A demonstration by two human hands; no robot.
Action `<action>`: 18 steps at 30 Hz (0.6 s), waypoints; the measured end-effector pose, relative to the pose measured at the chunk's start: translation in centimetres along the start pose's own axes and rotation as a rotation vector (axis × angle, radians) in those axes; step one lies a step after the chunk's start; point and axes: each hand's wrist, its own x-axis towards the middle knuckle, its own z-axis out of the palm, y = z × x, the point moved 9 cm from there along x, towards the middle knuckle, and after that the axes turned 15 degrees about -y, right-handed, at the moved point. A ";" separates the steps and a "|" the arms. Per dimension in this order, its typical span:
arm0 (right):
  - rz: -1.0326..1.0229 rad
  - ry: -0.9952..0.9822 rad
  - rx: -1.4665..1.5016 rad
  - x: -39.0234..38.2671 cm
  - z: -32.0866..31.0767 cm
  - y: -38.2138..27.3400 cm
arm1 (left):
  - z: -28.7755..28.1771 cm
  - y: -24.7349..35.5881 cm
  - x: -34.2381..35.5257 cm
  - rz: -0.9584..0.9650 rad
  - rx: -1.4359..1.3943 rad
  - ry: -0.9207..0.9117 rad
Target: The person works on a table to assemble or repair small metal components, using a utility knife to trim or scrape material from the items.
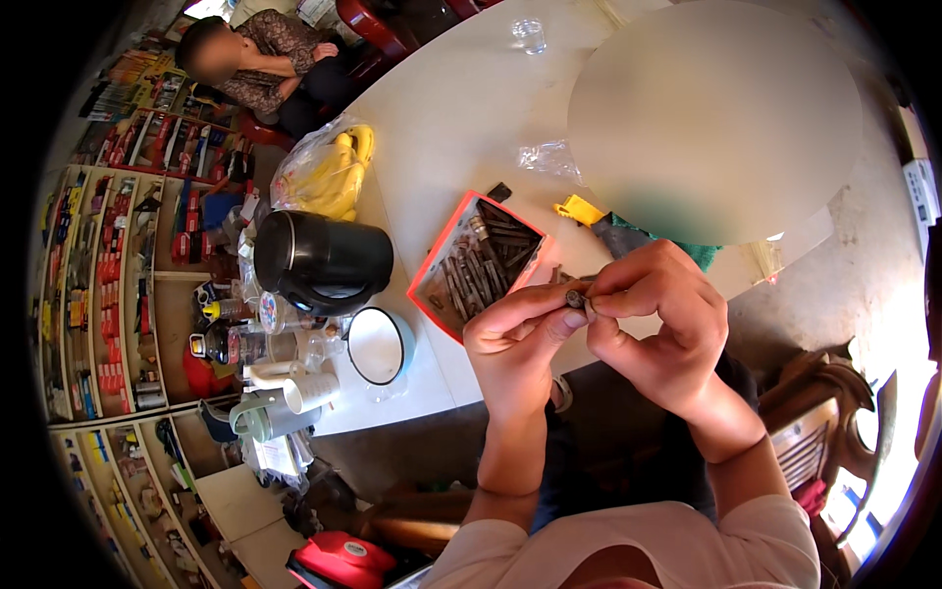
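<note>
My left hand (515,344) and my right hand (662,319) meet above the table's near edge, fingertips pinched together. Between them is a small dark cylindrical piece (575,298), its round end facing up. The left thumb and forefinger grip it from one side, and the right fingers press on it from the other. Just left of my hands sits a red-orange box (438,245) with several dark, slim rod-like pieces (466,283) lying in it. A few similar bits lie beside the box, partly hidden behind my fingers.
A black jug (329,263), bagged bananas (348,177), an enamel mug (377,344) and a white cup (310,393) stand left. Beyond my hands lie a yellow-ended tool (579,209) and green cloth (705,257). A glass (530,37) stands farther off; a person (270,64) sits far left.
</note>
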 end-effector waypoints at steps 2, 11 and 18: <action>-0.004 -0.005 -0.007 0.0 0.0 -0.1 | 0.0 0.0 0.0 -0.001 -0.004 -0.001; -0.011 -0.005 0.000 0.1 0.2 0.0 | 0.2 0.3 0.1 0.026 -0.044 -0.004; -0.041 -0.014 -0.044 0.0 0.1 -0.3 | 0.1 0.2 -0.1 0.027 0.019 0.000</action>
